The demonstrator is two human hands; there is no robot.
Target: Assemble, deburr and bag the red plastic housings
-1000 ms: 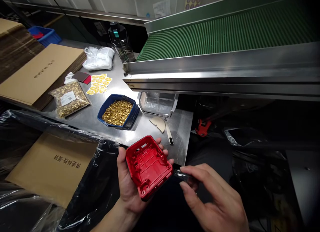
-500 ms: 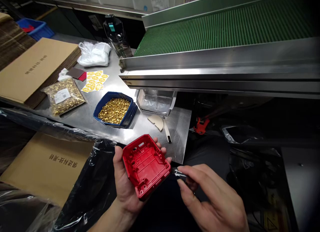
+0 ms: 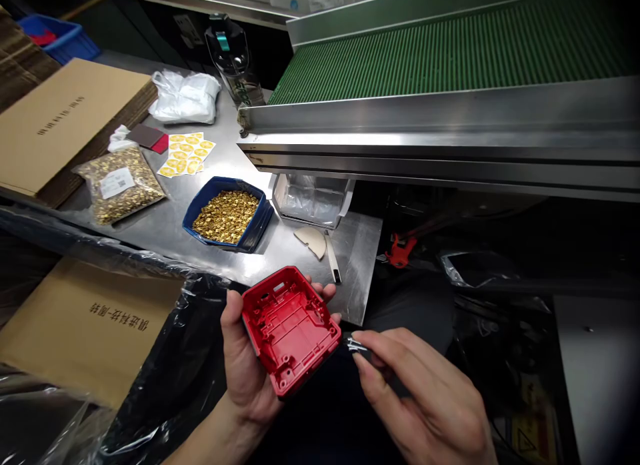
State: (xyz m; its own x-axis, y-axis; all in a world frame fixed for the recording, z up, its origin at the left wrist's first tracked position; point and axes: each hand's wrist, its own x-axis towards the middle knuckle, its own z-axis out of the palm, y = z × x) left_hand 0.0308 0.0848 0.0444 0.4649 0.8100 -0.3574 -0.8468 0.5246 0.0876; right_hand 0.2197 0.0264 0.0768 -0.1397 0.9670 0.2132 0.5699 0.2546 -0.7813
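My left hand (image 3: pixel 250 371) is wrapped round a red plastic housing (image 3: pixel 297 331), a shallow open shell whose inside, with ribs, screw posts and a slot, faces up. The thumb presses its left side and fingertips show behind the far right edge. Close to the housing's right corner, my right hand (image 3: pixel 425 391) pinches a small shiny metal tool (image 3: pixel 356 345) between thumb and forefinger. Most of that tool is hidden in the hand, so its exact kind is unclear. Whether its tip touches the housing I cannot tell.
A blue bin (image 3: pixel 250 241) of small brass-coloured parts stands on the metal table, beside a bagged lot (image 3: pixel 120 185) of them. A white-handled tool (image 3: pixel 333 257) lies near the edge. The green conveyor (image 3: pixel 425 58) runs behind. An open carton (image 3: pixel 90 331) is at lower left.
The view has shifted slightly, so the table things sit a little further left and up. The housing is tilted slightly differently, and both hands keep their grips.
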